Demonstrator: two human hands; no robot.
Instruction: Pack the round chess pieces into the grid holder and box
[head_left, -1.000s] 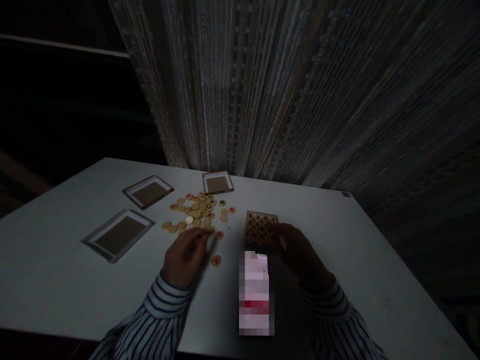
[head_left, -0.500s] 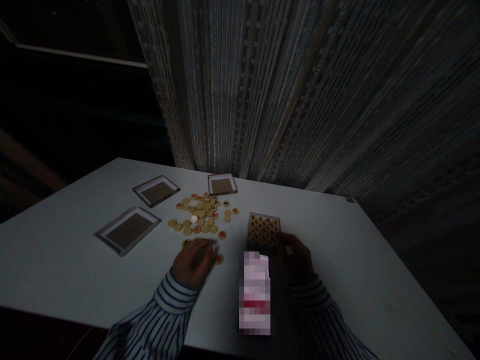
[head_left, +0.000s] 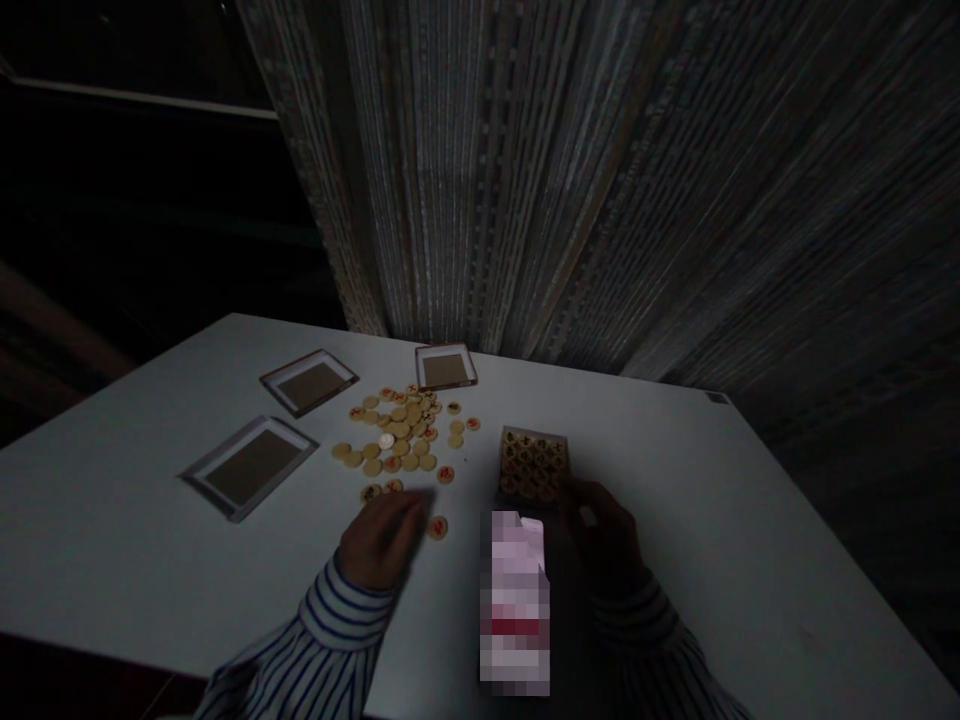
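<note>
Both of my hands had drawn back slightly toward me within a second — left hand (head_left: 379, 540) and right hand (head_left: 604, 525) curled, though I couldn't tell whether either gripped anything. Beneath spread the white table (head_left: 675, 470); three shallow trays (head_left: 202, 487) lay leftward; a box (head_left: 535, 431) of packed discs (head_left: 534, 470) sat at my right fingertips; loose discs (head_left: 401, 430) lay scattered beyond my left — one just beside it.

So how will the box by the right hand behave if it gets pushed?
The box is probably fairly heavy for its size, since discs fill it. Sitting flat and looking broader than tall, it should slide rather than tip. Its top looks open, so tilting might spill some.
</note>
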